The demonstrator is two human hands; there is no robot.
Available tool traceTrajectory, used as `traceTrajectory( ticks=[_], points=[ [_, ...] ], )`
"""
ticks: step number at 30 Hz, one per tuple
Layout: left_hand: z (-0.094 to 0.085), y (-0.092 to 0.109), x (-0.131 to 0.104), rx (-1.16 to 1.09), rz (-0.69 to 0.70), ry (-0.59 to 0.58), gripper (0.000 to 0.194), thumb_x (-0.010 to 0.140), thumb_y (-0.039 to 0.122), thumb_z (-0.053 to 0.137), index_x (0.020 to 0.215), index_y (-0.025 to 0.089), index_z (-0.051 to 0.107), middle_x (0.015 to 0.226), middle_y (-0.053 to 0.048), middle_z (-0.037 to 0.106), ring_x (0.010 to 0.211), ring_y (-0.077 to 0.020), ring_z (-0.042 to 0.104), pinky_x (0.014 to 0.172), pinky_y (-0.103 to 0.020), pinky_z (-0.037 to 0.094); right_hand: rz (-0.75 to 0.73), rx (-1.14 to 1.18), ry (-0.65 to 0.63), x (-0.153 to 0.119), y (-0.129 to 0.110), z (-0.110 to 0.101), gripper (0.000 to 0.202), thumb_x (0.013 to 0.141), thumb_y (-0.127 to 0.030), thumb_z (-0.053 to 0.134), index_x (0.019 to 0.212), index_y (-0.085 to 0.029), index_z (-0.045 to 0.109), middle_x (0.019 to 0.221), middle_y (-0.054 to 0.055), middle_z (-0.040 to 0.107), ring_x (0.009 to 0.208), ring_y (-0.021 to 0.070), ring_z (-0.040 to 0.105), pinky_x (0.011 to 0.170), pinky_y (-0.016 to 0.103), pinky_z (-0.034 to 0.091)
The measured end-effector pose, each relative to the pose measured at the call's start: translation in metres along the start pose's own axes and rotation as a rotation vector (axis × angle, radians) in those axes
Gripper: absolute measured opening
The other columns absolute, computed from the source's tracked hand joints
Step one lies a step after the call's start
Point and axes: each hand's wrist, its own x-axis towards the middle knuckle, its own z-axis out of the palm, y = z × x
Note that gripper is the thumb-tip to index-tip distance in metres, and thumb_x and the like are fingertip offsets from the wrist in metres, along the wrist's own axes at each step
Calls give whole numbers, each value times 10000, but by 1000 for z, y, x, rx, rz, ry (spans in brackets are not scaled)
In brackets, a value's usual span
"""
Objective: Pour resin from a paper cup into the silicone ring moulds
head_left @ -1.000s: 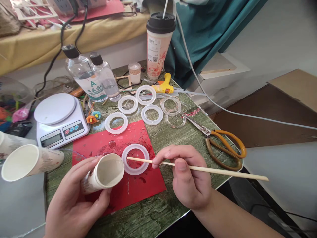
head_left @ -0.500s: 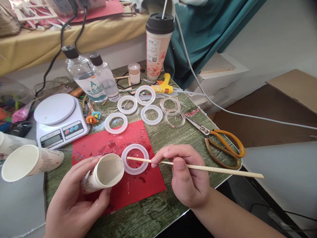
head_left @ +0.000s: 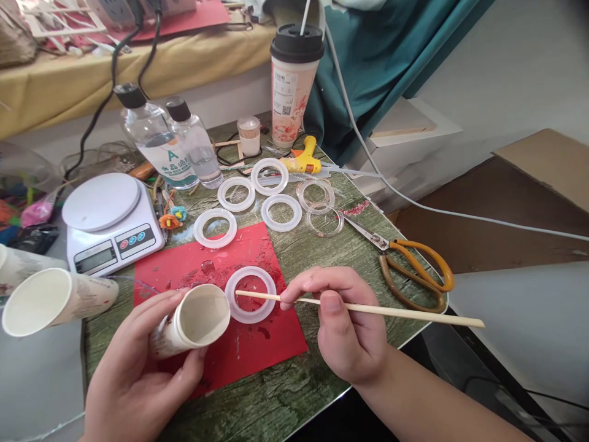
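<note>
My left hand (head_left: 142, 362) is wrapped around a paper cup (head_left: 205, 316), tilted with its mouth toward me and to the right. Between the fingers and thumb of my right hand (head_left: 350, 325) lies a thin wooden chopstick (head_left: 414, 313). Its thin end points left, over a translucent ring mould (head_left: 251, 312). Whether the tip touches the mould, I cannot tell. The mould rests on a red sheet (head_left: 280, 344) marked with wet, shiny drips. Behind the sheet lie several more white ring moulds (head_left: 281, 227) and two clear rings (head_left: 324, 232).
At the left are a kitchen scale (head_left: 110, 215) and more paper cups (head_left: 87, 294). Two bottles (head_left: 159, 153) with black caps, a tall drink cup (head_left: 293, 92) and a yellow glue gun (head_left: 307, 161) stand or lie at the back. Orange-handled scissors (head_left: 427, 264) lie near the right edge.
The chopstick's far right end has shifted slightly left and up, with a tiny shift of my right hand. The cup in my left hand is practically unmoved.
</note>
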Motion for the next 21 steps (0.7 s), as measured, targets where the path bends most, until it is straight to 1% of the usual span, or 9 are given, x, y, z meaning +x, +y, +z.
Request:
traceTrajectory(
  ticks=[5, 10, 16, 21],
  points=[
    [1, -1, 0, -5, 22, 2, 525, 978, 391, 892, 1493, 377, 791, 1439, -60, 871, 1309, -344, 881, 1221, -510, 728, -1, 20, -4, -1, 1, 1, 211, 1245, -271, 625, 1348, -300, 808, 1044, 38, 867, 877, 219, 848, 807, 402, 715],
    [0, -2, 1, 10, 32, -11, 517, 995, 407, 887, 1501, 373, 787, 1431, -72, 868, 1304, -349, 880, 1243, -541, 713, 4, 34, -1, -2, 1, 0, 216, 1246, -264, 628, 1362, -299, 807, 1074, 40, 873, 895, 217, 856, 819, 395, 714],
    [-2, 0, 0, 8, 18, -15, 520, 987, 398, 894, 1495, 364, 790, 1430, -75, 867, 1298, -346, 882, 1207, -519, 732, 2, 42, 4, -1, 1, 0, 219, 1248, -260, 626, 1365, -299, 807, 1078, 42, 873, 907, 218, 860, 833, 395, 714],
    [-2, -1, -2, -16, -9, -18, 521, 989, 407, 893, 1499, 381, 790, 1430, -70, 874, 1292, -361, 880, 1247, -568, 709, 3, 27, 10, 0, 0, 1, 206, 1247, -274, 631, 1353, -303, 805, 1064, 44, 874, 881, 227, 862, 807, 405, 724]
  ],
)
